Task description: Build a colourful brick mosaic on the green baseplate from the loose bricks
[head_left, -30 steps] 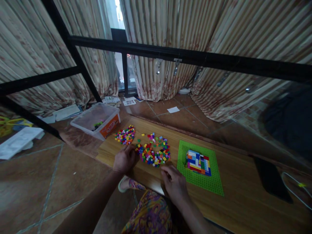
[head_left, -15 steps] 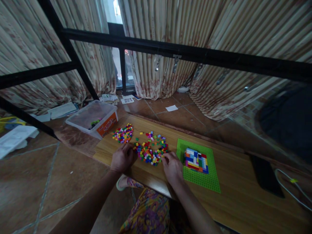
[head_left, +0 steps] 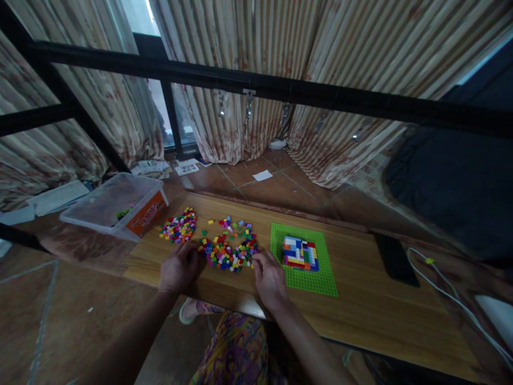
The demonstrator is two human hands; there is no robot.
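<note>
Small toy building bricks (head_left: 228, 261) of many colours lie in a loose ring-shaped pile on the wooden table. By its left edge, my left hand (head_left: 179, 267) is closed with curled fingers; whatever they may hold is hidden. My right hand (head_left: 271, 278) is pinched at the pile's right edge, its fingertips close to the bricks, and anything between them is too small to name. Right of that hand lies a green baseplate (head_left: 328, 278). On it sits a low multicoloured brick block (head_left: 300, 252). A second brick heap (head_left: 179, 227) rests farther left.
A clear plastic tub (head_left: 100, 214) with an orange label stands beyond the table's (head_left: 360, 315) left end. Toward the right lie a black phone-like slab (head_left: 395, 259) and a white cable (head_left: 444, 286). A black metal rail (head_left: 224, 80) crosses in front of the curtains.
My view has turned to the right, so the table and tub appear farther left. Both hands stay close to the same edges of the brick pile, with little visible movement.
</note>
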